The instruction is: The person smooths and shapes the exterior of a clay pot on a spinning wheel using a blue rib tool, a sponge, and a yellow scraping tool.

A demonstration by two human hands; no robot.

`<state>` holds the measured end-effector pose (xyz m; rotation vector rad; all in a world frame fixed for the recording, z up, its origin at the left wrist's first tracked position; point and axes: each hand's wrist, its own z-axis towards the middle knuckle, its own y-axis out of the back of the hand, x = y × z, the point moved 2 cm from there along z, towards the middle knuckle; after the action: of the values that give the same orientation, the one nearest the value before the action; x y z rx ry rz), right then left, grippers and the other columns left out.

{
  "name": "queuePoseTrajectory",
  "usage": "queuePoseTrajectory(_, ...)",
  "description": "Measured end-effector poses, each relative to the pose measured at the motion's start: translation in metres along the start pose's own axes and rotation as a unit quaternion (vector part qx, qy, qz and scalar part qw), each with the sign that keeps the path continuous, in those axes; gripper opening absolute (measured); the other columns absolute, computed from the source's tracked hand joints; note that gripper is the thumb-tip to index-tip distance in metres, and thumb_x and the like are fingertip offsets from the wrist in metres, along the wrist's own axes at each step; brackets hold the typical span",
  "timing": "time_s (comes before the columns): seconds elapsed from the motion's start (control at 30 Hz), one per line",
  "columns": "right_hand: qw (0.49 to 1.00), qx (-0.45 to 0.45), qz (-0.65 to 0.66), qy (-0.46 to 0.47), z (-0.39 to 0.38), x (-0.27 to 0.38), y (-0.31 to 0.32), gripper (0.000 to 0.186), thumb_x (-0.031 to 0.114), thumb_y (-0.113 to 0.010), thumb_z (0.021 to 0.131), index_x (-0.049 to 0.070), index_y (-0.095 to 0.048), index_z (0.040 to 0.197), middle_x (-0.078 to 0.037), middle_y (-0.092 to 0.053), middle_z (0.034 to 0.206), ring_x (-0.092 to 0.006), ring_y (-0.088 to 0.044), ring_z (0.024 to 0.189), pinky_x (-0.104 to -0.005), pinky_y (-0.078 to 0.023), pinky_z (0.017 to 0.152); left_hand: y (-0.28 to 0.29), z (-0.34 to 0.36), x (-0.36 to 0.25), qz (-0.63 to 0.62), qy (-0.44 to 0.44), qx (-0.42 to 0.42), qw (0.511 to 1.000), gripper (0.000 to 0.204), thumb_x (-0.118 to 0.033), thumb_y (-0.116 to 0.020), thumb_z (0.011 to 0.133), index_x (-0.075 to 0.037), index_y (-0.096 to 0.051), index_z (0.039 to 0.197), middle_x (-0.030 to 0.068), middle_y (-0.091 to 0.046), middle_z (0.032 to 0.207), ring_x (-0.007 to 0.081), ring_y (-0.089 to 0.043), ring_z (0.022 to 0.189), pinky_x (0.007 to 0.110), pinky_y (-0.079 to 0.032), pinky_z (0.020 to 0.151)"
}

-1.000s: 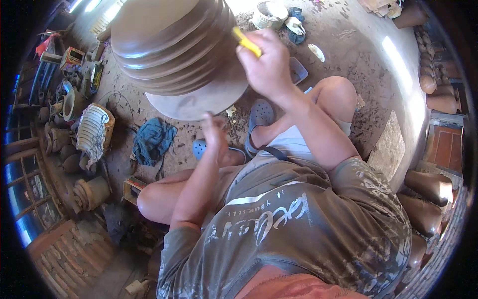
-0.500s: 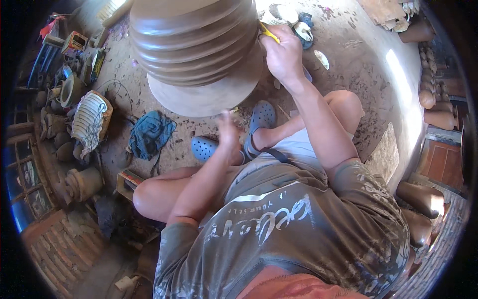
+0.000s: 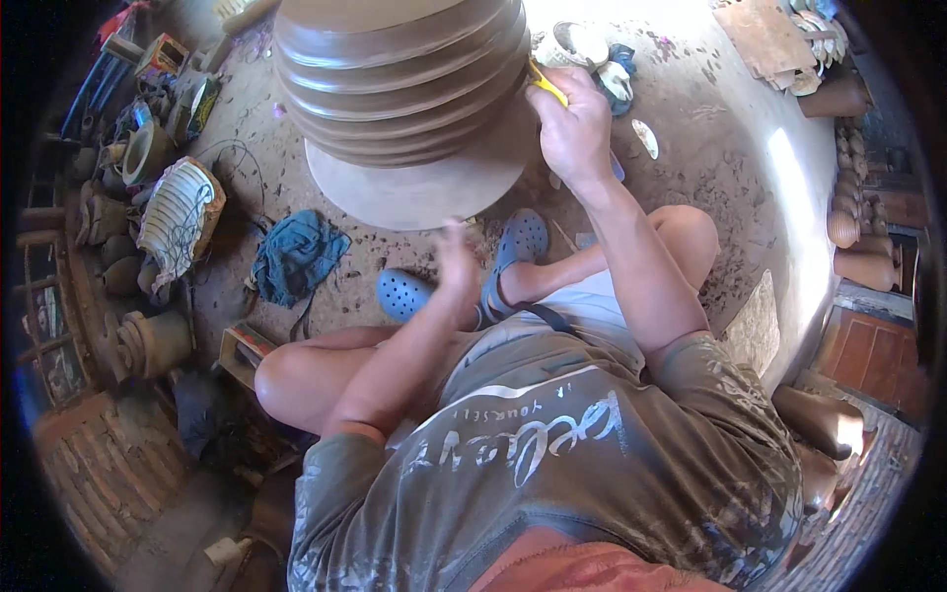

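A large brown clay pot (image 3: 404,89) with ridges running around its wall stands on a round potter's wheel (image 3: 395,202). At the pot's right side, my right hand (image 3: 577,128) is closed on a slim yellow tool (image 3: 548,83). The tool's far end meets the pot's lower wall, and its tip is hard to make out. Beside the wheel's near edge is my left hand (image 3: 457,259), its fingers smeared by motion. Whether those fingers touch the wheel I cannot tell.
A crumpled blue cloth (image 3: 299,259) lies left of the wheel, near a pale ribbed basket (image 3: 181,219). Clay pots (image 3: 156,342) crowd the left side. At the upper right are a white bowl (image 3: 580,44) and another dark cloth (image 3: 617,84). My feet wear blue clogs (image 3: 523,237).
The whole view has shifted slightly, so the pot and wheel sit a little further right. My right hand still holds the yellow tool at the pot's side; my left hand stays blurred near the wheel's edge.
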<state>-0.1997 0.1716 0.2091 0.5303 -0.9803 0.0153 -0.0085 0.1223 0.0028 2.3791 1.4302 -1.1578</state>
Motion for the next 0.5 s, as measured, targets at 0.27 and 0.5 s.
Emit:
queuePoseTrajectory(0.27,1.0,-0.02,0.007,-0.005,-0.007,-0.008,0.006,0.027,0.009,-0.064,0.087,0.0,-0.075,0.11,-0.018,-0.069,0.099,-0.0299,-0.067,0.096,-0.0366,-0.051,0.088,0.094,0.075,-0.115,-0.221,-0.148,-0.051,0.963,0.076,-0.06,-0.024,0.107,0.0,-0.032,0.154,0.0212,-0.043,0.154,0.0317,-0.051,0.136,0.047,-0.041,0.116)
queuePoseTrajectory(0.5,1.0,-0.018,0.019,0.0,-0.019,0.007,0.002,0.025,0.006,-0.066,0.086,-0.002,-0.074,0.109,-0.018,-0.069,0.098,-0.0292,-0.066,0.093,-0.036,-0.051,0.087,0.013,0.052,0.069,0.03,0.034,0.191,0.981,0.082,-0.073,-0.036,0.1,-0.012,-0.038,0.155,0.0174,-0.046,0.152,0.037,-0.042,0.142,0.055,-0.044,0.107)
